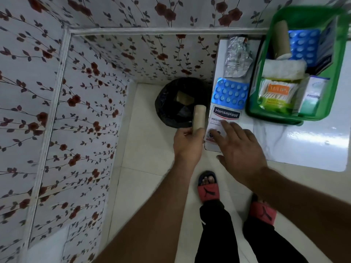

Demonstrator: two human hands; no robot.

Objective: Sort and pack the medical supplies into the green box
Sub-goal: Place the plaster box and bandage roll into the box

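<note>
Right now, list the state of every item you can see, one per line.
left hand: gripping a tan bandage roll
right hand: open, fingers on the Hansaplast pack
green box: open, partly filled
blue blister pack: flat on the table
foil strip: crumpled on the table
bin: open, black liner

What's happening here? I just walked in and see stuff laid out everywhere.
A person is sorting medical supplies at a white table. The left hand holds a brown roll over a black bin; the right hand reaches onto the Hansaplast pack. The green box is already partly filled.
</note>
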